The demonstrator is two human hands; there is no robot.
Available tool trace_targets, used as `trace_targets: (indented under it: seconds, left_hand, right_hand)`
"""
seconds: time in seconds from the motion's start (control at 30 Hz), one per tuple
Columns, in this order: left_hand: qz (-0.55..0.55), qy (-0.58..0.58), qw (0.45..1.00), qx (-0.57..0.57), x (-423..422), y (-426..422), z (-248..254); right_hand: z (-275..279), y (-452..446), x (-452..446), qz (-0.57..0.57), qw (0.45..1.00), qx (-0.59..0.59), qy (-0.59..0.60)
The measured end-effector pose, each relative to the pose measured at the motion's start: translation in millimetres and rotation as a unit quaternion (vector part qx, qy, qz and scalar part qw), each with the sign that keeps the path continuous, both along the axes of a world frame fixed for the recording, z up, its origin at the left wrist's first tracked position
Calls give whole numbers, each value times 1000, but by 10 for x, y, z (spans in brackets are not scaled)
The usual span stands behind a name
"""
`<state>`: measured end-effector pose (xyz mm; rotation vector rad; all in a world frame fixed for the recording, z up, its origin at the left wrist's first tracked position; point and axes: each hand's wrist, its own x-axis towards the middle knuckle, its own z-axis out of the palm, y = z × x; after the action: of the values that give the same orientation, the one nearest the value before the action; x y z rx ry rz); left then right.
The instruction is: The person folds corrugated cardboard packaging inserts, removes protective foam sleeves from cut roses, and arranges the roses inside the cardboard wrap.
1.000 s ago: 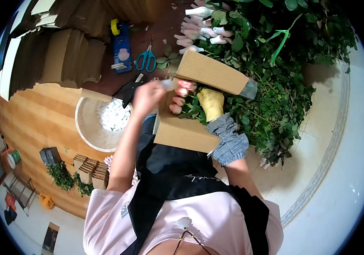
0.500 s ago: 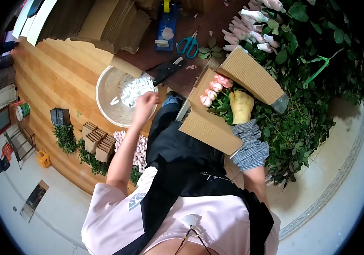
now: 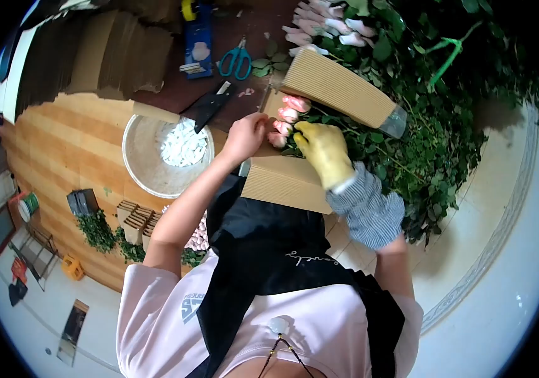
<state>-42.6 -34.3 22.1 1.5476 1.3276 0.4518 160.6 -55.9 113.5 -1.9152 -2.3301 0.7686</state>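
Several pink roses [image 3: 288, 114] lie side by side in an open corrugated cardboard box [image 3: 287, 183], their leafy stems running right. At the left edge of the blooms is my bare left hand [image 3: 247, 136], fingers closed; anything in them is hidden. My right hand [image 3: 325, 151], in a yellow glove and checked sleeve, is over the leaves just right of the lower blooms. Its fingers are curled together, and what they hold cannot be made out. The raised cardboard flap [image 3: 338, 88] stands beyond both hands.
A round tub [image 3: 141, 151] with small white pieces is at the left. Teal scissors [image 3: 236, 61], a black tool [image 3: 209, 107] and a blue tape dispenser [image 3: 198, 44] lie beyond. Stacked cardboard [image 3: 108, 57] is upper left; piled green foliage [image 3: 420, 157] and net-wrapped blooms [image 3: 323, 22] fill the right.
My left hand has gone from the box to the tub's edge and back to the roses. My right hand's wrist has swung outward, its fingers now nearer the lower blooms. The view has shifted.
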Motion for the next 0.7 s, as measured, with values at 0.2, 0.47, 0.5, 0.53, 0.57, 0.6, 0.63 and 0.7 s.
trace_targets:
  seconds: [0.2, 0.47, 0.5, 0.53, 0.57, 0.6, 0.63, 0.7]
  left_hand:
    - [56, -118, 989, -72, -24, -125, -201]
    - [27, -115, 990, -81, -37, -81, -104]
    - [-2, -52, 996, -74, -36, -24, 18]
    - [-9, -52, 996, -73, -32, 54, 146]
    - [-107, 11, 991, 75, -24, 134, 287]
    - [-199, 74, 952, 220, -20, 165, 351]
    - [-203, 72, 952, 218, -10, 179, 324]
    - [-275, 55, 929, 242, 24, 249, 276]
  right_hand:
    - [-437, 65, -71, 56, 988, -115, -85]
    - [-386, 112, -125, 140, 968, -144, -150]
    - [-394, 110, -115, 143, 970, -138, -143]
    - [-434, 54, -67, 127, 982, -97, -99]
    - [-474, 35, -38, 121, 983, -98, -100]
    - [-514, 20, -12, 126, 986, -80, -80]
    - [-552, -4, 7, 131, 988, -63, -60]
    - [-514, -11, 13, 111, 990, -64, -64]
